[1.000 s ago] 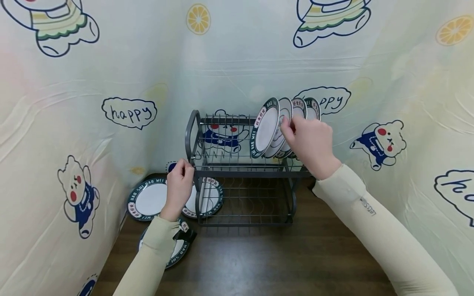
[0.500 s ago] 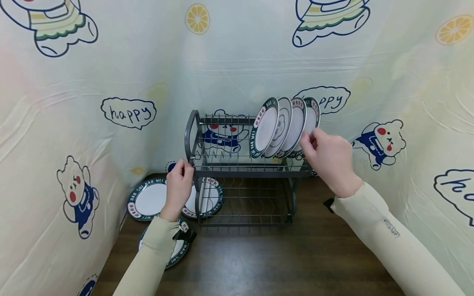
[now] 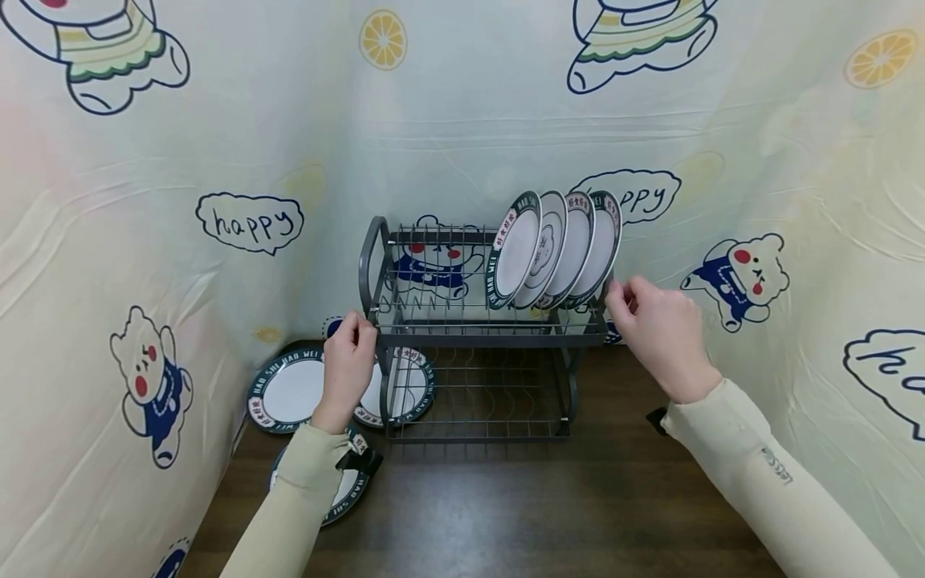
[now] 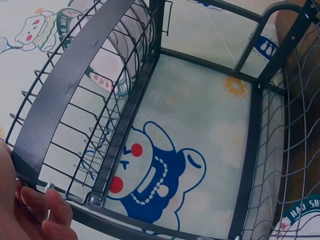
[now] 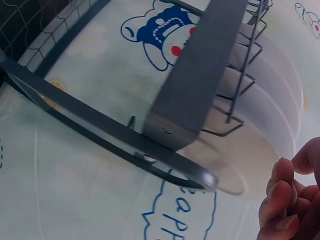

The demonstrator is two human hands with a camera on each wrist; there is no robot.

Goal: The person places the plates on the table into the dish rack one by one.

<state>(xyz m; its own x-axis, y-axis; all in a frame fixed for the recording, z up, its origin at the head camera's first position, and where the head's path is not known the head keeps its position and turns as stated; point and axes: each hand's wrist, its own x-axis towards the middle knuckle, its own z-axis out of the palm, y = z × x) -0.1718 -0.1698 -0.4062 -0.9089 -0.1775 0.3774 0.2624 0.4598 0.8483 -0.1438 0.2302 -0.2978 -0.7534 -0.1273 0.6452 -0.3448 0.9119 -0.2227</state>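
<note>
A dark two-tier dish rack (image 3: pixel 491 340) stands on the table. My left hand (image 3: pixel 348 361) grips its left end; in the left wrist view, curled fingers (image 4: pixel 60 210) wrap the frame at the corner. Several plates with green lettered rims lean in a row on the right half of the upper tier, including the leftmost plate (image 3: pixel 515 250) and the rightmost plate (image 3: pixel 600 249). My right hand (image 3: pixel 661 333) is at the rack's right end, its fingers curled with nothing between them. In the right wrist view, its fingertips are close beside the nearest plate (image 5: pixel 250 155).
More plates lie flat on the wooden table (image 3: pixel 506 514) at the left: one plate (image 3: pixel 289 389) at the back, another plate (image 3: pixel 415 385) partly behind the rack's lower left side, and a front plate (image 3: pixel 347 490) partly under the left forearm. A patterned cloth (image 3: pixel 462 104) surrounds the table.
My right hand has moved right and down, from in front of the row of plates to the rack's right end. The left hand and the plates have stayed where they were.
</note>
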